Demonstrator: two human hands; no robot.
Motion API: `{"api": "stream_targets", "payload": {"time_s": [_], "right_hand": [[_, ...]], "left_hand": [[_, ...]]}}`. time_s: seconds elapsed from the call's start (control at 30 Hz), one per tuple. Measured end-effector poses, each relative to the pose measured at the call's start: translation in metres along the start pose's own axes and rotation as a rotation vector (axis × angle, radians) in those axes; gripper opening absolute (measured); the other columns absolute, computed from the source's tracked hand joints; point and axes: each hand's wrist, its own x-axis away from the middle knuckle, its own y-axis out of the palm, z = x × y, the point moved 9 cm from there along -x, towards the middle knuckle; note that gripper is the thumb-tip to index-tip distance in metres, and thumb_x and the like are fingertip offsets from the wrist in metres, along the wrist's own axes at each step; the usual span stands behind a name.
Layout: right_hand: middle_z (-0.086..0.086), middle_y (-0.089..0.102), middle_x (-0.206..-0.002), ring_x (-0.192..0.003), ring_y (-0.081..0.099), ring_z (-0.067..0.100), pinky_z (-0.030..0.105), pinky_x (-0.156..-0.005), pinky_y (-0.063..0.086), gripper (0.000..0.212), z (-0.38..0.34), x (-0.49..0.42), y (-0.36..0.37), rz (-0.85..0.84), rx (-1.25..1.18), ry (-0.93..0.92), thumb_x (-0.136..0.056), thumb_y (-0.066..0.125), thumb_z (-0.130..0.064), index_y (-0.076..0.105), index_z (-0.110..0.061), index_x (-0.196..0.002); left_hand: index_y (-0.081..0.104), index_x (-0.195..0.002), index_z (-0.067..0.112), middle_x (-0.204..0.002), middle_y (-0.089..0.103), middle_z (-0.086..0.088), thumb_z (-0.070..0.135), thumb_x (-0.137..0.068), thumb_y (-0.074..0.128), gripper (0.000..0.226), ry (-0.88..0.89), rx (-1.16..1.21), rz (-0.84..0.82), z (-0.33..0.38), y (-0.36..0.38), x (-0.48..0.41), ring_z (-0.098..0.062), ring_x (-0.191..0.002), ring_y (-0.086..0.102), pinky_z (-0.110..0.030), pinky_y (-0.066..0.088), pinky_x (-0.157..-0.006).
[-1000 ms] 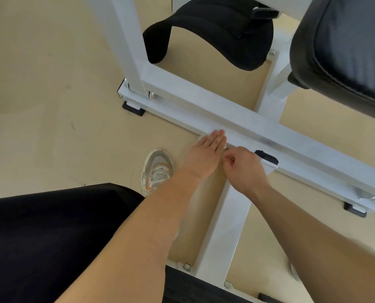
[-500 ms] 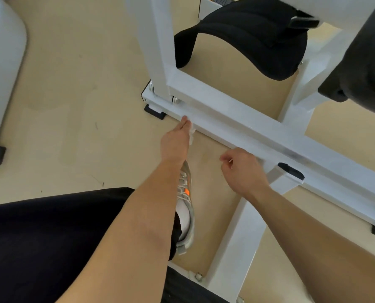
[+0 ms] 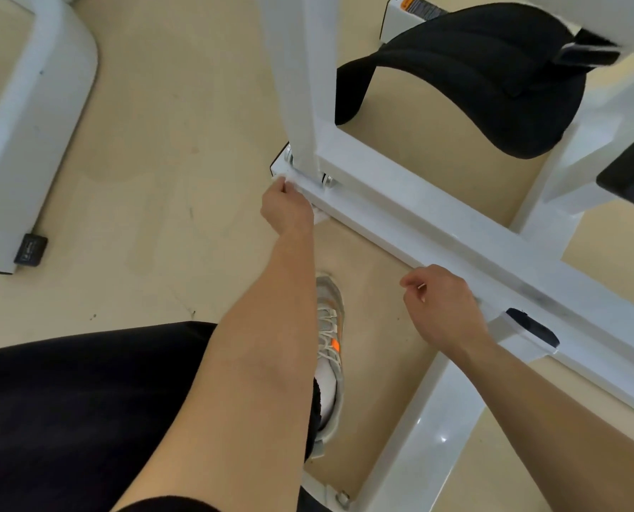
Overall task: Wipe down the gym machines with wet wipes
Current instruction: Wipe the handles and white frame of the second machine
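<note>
Beige gym floor (image 3: 141, 160), white machine frame on it. Left hand (image 3: 287, 208) at the near end of the base bar (image 3: 437, 230), fingers (image 3: 284, 188) curled, grasping a white wipe (image 3: 319, 216) against the bar's corner. Right hand (image 3: 441, 308) just beside the bar further along, fingers loosely curled, holding nothing. Grey shoe (image 3: 328, 327) between the arms.

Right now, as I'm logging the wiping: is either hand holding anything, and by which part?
The left hand grips a wet wipe, bunched under its fingers against the white bar; an edge pokes out. The right hand holds nothing.
</note>
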Motion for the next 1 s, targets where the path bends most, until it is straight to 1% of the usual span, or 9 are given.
{"api": "stream_targets", "payload": {"time_s": [0.07, 0.2, 0.27, 0.33, 0.5, 0.67, 0.8, 0.93, 1.0], "right_hand": [[-0.012, 0.061, -0.11, -0.088, 0.058, 0.003, 0.023, -0.072, 0.045, 0.024, 0.001, -0.001, -0.001, -0.002, -0.008, -0.003, -0.098, 0.049, -0.02, 0.069, -0.024, -0.111], [-0.013, 0.061, -0.108, -0.085, 0.057, -0.001, 0.018, -0.066, 0.041, 0.023, 0.001, -0.001, -0.002, -0.005, -0.016, -0.005, -0.098, 0.049, -0.02, 0.069, -0.026, -0.108], [-0.013, 0.061, -0.108, -0.084, 0.056, -0.002, 0.016, -0.064, 0.04, 0.023, 0.001, -0.001, -0.001, -0.014, -0.015, -0.005, -0.098, 0.049, -0.02, 0.069, -0.026, -0.109], [-0.014, 0.06, -0.108, -0.084, 0.056, -0.003, 0.013, -0.064, 0.039, 0.022, -0.001, 0.0, 0.001, -0.026, -0.018, -0.01, -0.098, 0.05, -0.02, 0.068, -0.026, -0.109], [-0.013, 0.06, -0.106, -0.085, 0.057, 0.002, 0.013, -0.064, 0.039, 0.023, -0.006, 0.0, 0.001, -0.048, -0.01, -0.03, -0.098, 0.05, -0.019, 0.068, -0.025, -0.109], [-0.012, 0.06, -0.105, -0.084, 0.056, 0.003, 0.019, -0.066, 0.041, 0.024, -0.004, 0.002, -0.007, -0.038, -0.001, -0.021, -0.098, 0.048, -0.019, 0.068, -0.026, -0.108], [-0.011, 0.06, -0.104, -0.09, 0.06, 0.009, 0.028, -0.076, 0.051, 0.024, -0.001, 0.007, -0.017, -0.02, -0.003, -0.02, -0.097, 0.048, -0.019, 0.068, -0.028, -0.105], [-0.011, 0.059, -0.103, -0.092, 0.06, 0.012, 0.033, -0.082, 0.053, 0.025, 0.0, 0.011, -0.02, -0.041, 0.014, -0.01, -0.097, 0.047, -0.019, 0.068, -0.027, -0.107], [-0.011, 0.058, -0.102, -0.09, 0.06, 0.011, 0.031, -0.08, 0.052, 0.025, -0.002, 0.013, -0.022, -0.051, 0.017, -0.012, -0.098, 0.046, -0.02, 0.068, -0.026, -0.109]], "left_hand": [[0.061, -0.134, 0.009, -0.135, 0.063, 0.0, 0.009, -0.103, 0.044, 0.036, -0.023, 0.025, -0.047, -0.004, 0.011, 0.007, -0.01, -0.117, 0.057, -0.01, 0.034, -0.09], [0.068, -0.099, 0.002, -0.092, 0.067, -0.003, 0.005, -0.1, 0.039, 0.029, -0.086, 0.07, -0.142, -0.026, 0.027, 0.032, -0.013, -0.076, 0.048, -0.023, 0.038, -0.083], [0.061, -0.128, 0.001, -0.125, 0.065, -0.012, 0.009, -0.101, 0.04, 0.035, -0.134, 0.111, -0.16, -0.028, 0.027, 0.032, -0.021, -0.103, 0.065, -0.029, 0.048, -0.096], [0.064, -0.132, 0.017, -0.13, 0.066, -0.004, 0.011, -0.099, 0.044, 0.039, -0.189, 0.189, -0.16, -0.026, 0.026, 0.018, -0.019, -0.119, 0.062, -0.031, 0.05, -0.101], [0.063, -0.091, 0.028, -0.093, 0.065, 0.009, 0.006, -0.093, 0.043, 0.03, -0.202, 0.29, -0.171, -0.008, 0.025, 0.004, -0.014, -0.083, 0.057, -0.026, 0.049, -0.084], [0.058, -0.135, 0.013, -0.126, 0.063, -0.001, 0.009, -0.103, 0.037, 0.038, -0.226, 0.242, -0.264, -0.03, 0.047, 0.058, -0.016, -0.112, 0.055, -0.027, 0.041, -0.103], [0.058, -0.126, 0.007, -0.119, 0.062, 0.0, 0.004, -0.103, 0.035, 0.033, -0.183, 0.158, -0.379, -0.038, 0.058, 0.098, -0.014, -0.105, 0.05, -0.022, 0.036, -0.095], [0.055, -0.102, 0.012, -0.09, 0.049, 0.005, -0.005, -0.097, 0.03, 0.031, -0.128, 0.068, -0.329, -0.019, 0.043, 0.063, -0.018, -0.092, 0.041, -0.022, 0.033, -0.085], [0.053, -0.107, 0.01, -0.095, 0.049, -0.002, -0.002, -0.098, 0.03, 0.027, -0.152, 0.045, -0.312, -0.018, 0.044, 0.051, -0.019, -0.091, 0.042, -0.025, 0.035, -0.081]]}}
